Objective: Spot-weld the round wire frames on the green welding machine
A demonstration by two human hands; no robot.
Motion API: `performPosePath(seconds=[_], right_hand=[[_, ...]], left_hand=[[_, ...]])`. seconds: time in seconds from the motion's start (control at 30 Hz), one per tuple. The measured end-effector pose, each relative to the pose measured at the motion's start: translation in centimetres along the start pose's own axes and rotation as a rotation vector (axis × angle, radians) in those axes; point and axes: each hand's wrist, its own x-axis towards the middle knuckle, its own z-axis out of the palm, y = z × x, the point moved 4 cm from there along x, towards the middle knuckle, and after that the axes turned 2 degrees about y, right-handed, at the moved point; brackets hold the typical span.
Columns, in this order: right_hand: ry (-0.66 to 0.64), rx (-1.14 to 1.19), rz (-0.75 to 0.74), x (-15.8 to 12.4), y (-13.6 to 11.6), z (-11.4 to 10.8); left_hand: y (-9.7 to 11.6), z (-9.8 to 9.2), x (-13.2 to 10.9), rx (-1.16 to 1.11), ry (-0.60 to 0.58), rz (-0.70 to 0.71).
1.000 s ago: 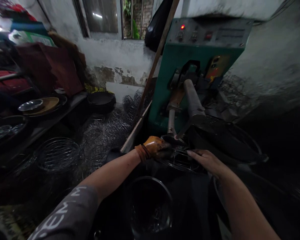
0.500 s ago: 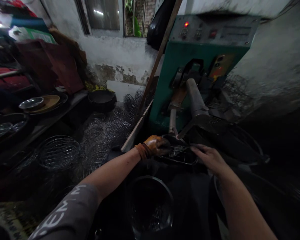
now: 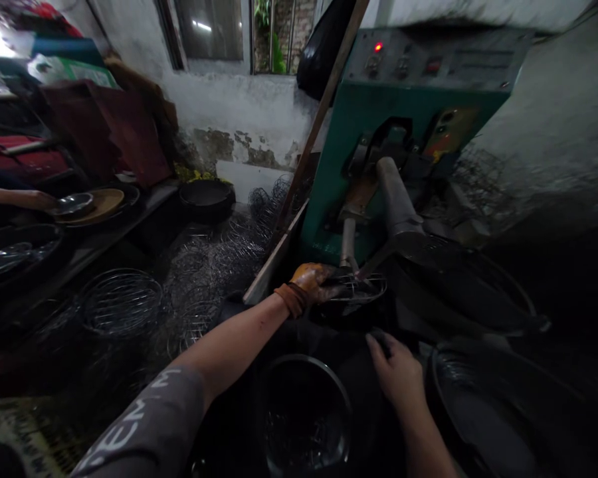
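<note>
My left hand [image 3: 311, 284], in an orange glove with darkened fingers, is closed on the left edge of a round wire rack [image 3: 379, 287]. The rack lies under the tips of the machine's two metal arms; the lower arm [image 3: 347, 242] comes down close to its bars. My bare right hand [image 3: 396, 368] is nearer to me, below the rack and apart from it. Its fingers are loosely bent with the thumb apart, and I see nothing between them. In front of me stands a dark bowl [image 3: 347, 405] with small shiny wire pieces inside.
The green machine [image 3: 323, 192] with a red light stands against the wall. A wooden pole [image 3: 319, 119] leans beside it. Wire racks [image 3: 122, 302] and tangled wire lie on the left; large dark pans [image 3: 533, 305] are at right. A co-worker's hand [image 3: 37, 199] touches a metal dish at far left.
My right hand has let go near the rack and drawn back toward me. The rack has tilted and shifted slightly under the machine's arms. A co-worker's arm has appeared at far left.
</note>
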Motion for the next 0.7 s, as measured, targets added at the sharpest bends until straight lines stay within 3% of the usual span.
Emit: performPosePath(seconds=[0.17, 0.7], right_hand=[[-0.02, 0.03, 0.022, 0.38, 0.34, -0.05], [-0.126, 0.004, 0.079, 0.58, 0.45, 0.14]], left_hand=[[0.28, 0.03, 0.52, 0.085, 0.012, -0.131], [-0.07, 0.93, 1.04, 0.101, -0.024, -0.217]])
